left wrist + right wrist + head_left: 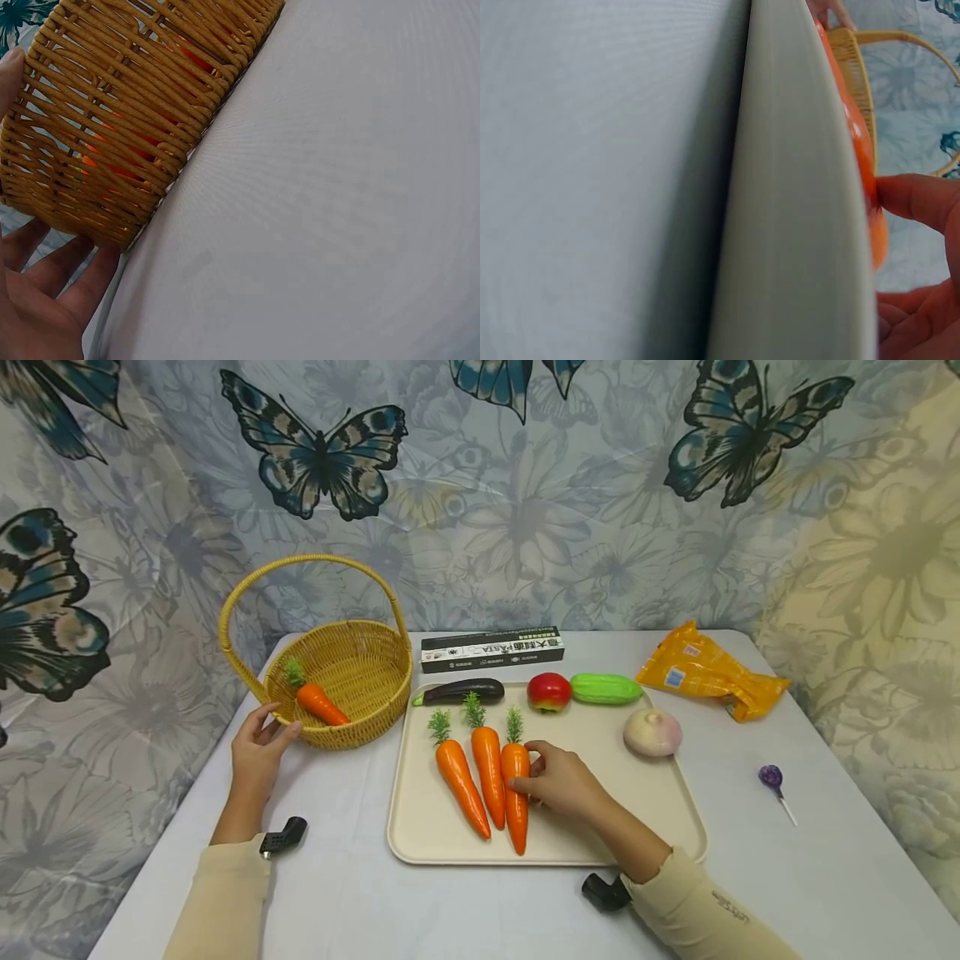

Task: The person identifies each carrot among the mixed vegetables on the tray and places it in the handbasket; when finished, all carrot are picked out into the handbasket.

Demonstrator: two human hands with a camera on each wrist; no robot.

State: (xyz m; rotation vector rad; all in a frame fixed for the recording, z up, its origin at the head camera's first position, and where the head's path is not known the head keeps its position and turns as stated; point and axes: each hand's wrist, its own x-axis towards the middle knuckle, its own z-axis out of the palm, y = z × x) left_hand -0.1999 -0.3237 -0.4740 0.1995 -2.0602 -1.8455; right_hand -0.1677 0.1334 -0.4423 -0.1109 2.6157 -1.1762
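Observation:
Three orange carrots with green tops lie side by side on a cream tray (585,827) in the head view. My right hand (566,781) pinches the rightmost carrot (516,793), thumb on its upper face and fingers at its right side. The middle carrot (487,768) and left carrot (459,781) lie just beside it. My left hand (258,752) holds the near left side of a yellow wicker basket (367,727); in the left wrist view its fingers (60,274) curl against the weave. Another carrot (321,703) lies inside the basket.
Along the tray's far side are an eggplant (465,691), a red tomato-like fruit (549,692) and a green cucumber-like vegetable (606,688). A pale pink-white onion-like bulb (652,732) sits right. Beyond are a pasta box (491,650), an orange bag (705,672) and a lollipop (771,778).

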